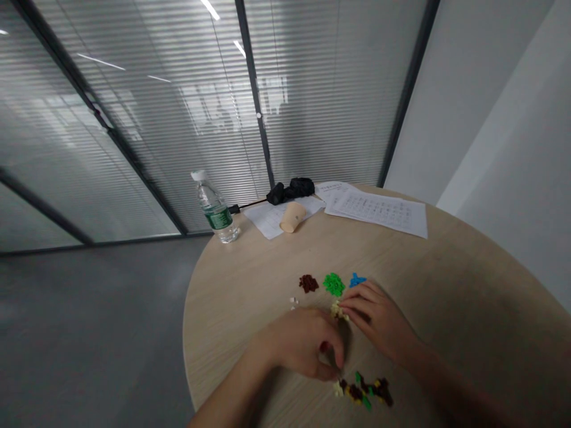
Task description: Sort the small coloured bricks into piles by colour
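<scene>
My left hand (307, 343) curls over the near part of the table, thumb and forefinger bent together in a pinch. Their tips meet at the cream end of a joined strip of small toy bricks (363, 390) in brown, yellow, green and cream. Whatever the pinch holds is too small to make out. My right hand (377, 312) reaches in from the right, fingers stretched out and slightly apart. Its fingertips touch a small heap of cream bricks (338, 310). Just beyond lie blue bricks (356, 280), partly covered by that hand, a green heap (333, 284) and a dark brown heap (308, 283).
A few white bricks (293, 301) lie beyond my left hand. Toward the far edge are a water bottle (218, 215), a paper cup (292, 217) on its side, a black folded object (292, 190) and printed sheets (379, 209). Glass partitions with blinds stand behind the round table (232, 285).
</scene>
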A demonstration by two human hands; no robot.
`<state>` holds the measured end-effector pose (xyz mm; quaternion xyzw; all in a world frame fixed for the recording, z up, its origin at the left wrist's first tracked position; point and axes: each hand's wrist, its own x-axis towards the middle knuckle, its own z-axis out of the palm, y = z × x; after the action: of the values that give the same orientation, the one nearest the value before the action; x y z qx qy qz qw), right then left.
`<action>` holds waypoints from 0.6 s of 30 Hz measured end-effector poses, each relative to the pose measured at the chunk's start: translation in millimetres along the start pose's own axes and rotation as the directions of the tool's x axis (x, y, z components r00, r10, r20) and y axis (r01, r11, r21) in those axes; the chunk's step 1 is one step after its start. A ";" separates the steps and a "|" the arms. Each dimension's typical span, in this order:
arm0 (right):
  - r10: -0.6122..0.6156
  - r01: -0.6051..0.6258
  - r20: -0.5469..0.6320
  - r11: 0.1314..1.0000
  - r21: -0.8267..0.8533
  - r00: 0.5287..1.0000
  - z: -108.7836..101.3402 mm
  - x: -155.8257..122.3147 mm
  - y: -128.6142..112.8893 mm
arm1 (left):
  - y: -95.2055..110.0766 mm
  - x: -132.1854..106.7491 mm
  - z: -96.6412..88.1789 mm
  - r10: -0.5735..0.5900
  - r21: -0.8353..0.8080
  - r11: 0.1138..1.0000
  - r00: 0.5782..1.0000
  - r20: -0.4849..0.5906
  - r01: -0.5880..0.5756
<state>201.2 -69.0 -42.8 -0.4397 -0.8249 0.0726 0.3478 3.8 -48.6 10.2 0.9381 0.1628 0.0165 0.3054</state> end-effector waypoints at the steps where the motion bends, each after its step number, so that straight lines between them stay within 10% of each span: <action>1: -0.003 0.003 0.002 1.000 0.005 1.000 -0.6 -1.0 0.2 | -0.1 0.0 0.7 0.005 -0.004 1.000 1.000 0.026 -0.005; 18: -0.182 0.185 0.208 0.983 0.003 0.961 2.3 0.6 -11.7 | -5.8 5.4 11.6 0.039 -0.026 0.999 0.994 0.106 -0.036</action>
<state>191.6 -75.2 -39.2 -0.3543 -0.8944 0.0789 0.2615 8.7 -49.1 -3.0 0.9368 0.1284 -0.0256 0.3244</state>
